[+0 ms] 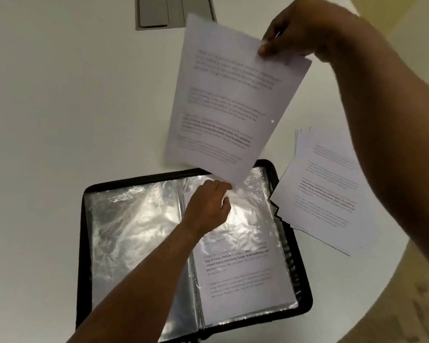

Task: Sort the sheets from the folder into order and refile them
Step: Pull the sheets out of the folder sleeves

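The right hand (305,28) is raised above the desk, and a printed sheet (230,95) is pinched at its top corner between thumb and fingers; the grip is closed on the paper. The sheet hangs tilted, its lower corner reaching down to just above the left hand (207,206). Two punch holes are seen along its right edge. The text on it is blurred and cannot be read.

The left hand is laid on the upper part of the right-hand page of the open folder (193,256). Its fingers are curled at the top edge of a clear plastic sleeve (245,219); whether the sleeve edge is actually pinched cannot be told, because the fingertips are lost in glare.

The folder is a black zip-edged binder lying open and flat on the desk (60,95). The left-hand sleeves (134,231) appear glossy and crumpled, and contents cannot be made out. A printed page is visible inside the right-hand sleeve, toward its lower half.

A loose stack of sheets (327,189) is fanned on the desk just right of the folder, one corner overlapping the folder's right edge; part of it is hidden behind the right forearm.

The desk is white with a rounded edge at right. A grey inset panel (159,13) is set into it at the far side, cut off by the frame top.
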Available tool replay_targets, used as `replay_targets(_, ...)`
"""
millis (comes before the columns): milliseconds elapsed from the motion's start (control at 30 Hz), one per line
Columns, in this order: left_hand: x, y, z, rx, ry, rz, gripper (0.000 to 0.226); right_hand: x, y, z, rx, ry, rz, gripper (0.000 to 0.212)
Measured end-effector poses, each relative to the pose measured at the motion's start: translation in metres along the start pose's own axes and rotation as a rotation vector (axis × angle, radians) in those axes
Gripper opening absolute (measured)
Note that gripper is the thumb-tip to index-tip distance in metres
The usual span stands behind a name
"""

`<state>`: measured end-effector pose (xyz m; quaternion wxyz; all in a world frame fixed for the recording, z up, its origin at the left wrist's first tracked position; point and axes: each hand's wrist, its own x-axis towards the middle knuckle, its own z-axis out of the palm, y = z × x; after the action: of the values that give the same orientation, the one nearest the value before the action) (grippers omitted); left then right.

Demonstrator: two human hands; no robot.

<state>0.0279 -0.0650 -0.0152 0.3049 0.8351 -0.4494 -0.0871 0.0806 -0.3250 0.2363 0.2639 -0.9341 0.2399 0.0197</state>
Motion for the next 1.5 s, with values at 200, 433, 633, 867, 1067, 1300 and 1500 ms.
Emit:
replay_targets(200, 0.009, 0.000, 0.006, -0.011, -0.032, -0.075, 0.033, -0.015, 0.080, -0.026, 0.203, 0.115, 0.111, 0.016)
replay_targets(433, 0.021, 0.000, 0.017, -0.052, -0.057, -0.134, 0.032, -0.030, 0.201, -0.042, 0.519, -0.049, 0.255, 0.038)
replay_targets(633, 0.029, 0.001, 0.032, -0.021, -0.071, -0.162, 0.029, -0.040, 0.272, -0.036, 0.441, -0.219, 0.398, 0.040)
replay_targets(867, 0.040, 0.005, 0.044, -0.042, -0.090, -0.154, 0.030, -0.047, 0.334, 0.005, 0.359, -0.365, 0.559, 0.011)
replay_targets(1067, 0.048, 0.014, 0.053, 0.004, -0.085, -0.168, 0.027, -0.047, 0.366, 0.028, 0.320, -0.359, 0.585, 0.005)
replay_targets(1300, 0.055, 0.021, 0.058, -0.013, -0.060, -0.148, 0.022, -0.049, 0.385, 0.047, 0.310, -0.032, 0.526, 0.015)
replay_targets(1500, 0.060, 0.039, 0.060, -0.093, -0.088, -0.167, 0.010, -0.073, 0.341, 0.082, 0.192, 0.423, 0.425, 0.028)
